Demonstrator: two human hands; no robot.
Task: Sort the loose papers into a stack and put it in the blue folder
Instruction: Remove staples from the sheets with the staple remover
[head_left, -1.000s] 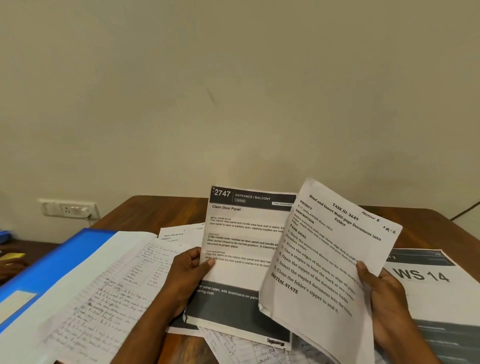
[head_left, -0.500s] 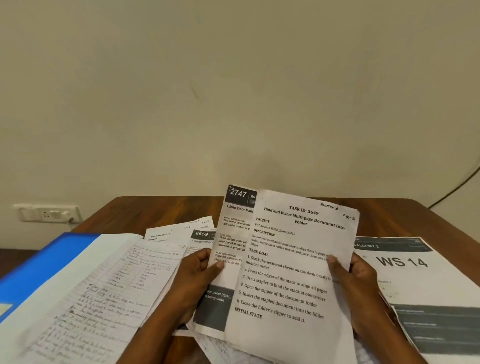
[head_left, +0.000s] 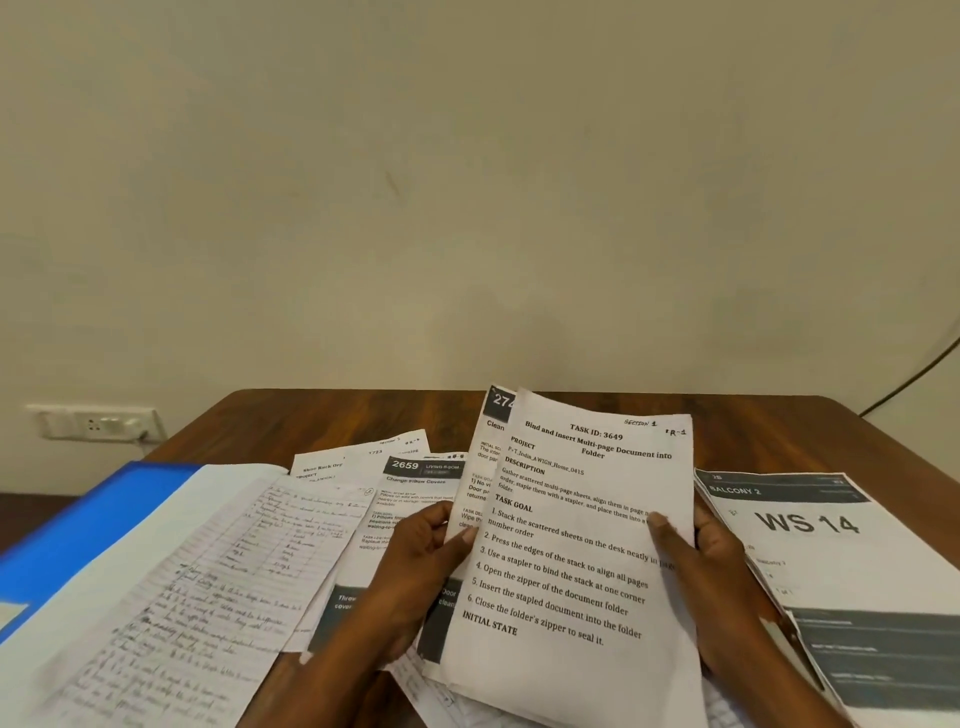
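I hold a small stack of papers (head_left: 576, 545) tilted up above the wooden table (head_left: 332, 421). Its top sheet reads "TASK ID: 3649"; a dark-headed sheet numbered 27.. peeks out behind it on the left. My left hand (head_left: 415, 561) grips the stack's left edge, thumb on the front. My right hand (head_left: 696, 566) grips its right edge, thumb pressed on the top sheet. The blue folder (head_left: 88, 525) lies at the far left, partly covered by a handwritten lined sheet (head_left: 208, 587). More loose sheets lie flat: "2659" (head_left: 415, 483) and "WS 14" (head_left: 810, 535).
Other printed sheets (head_left: 358, 457) lie behind the "2659" page, and more papers lie under the held stack. A wall socket (head_left: 93, 423) is at the left, a dark cable (head_left: 914, 374) runs down the wall at the right. The table's far edge meets the wall.
My right hand swung the "TASK ID: 3649" sheet leftward and laid it over the dark-headed sheet, so both hands now hold one stack. The view shifted slightly left.
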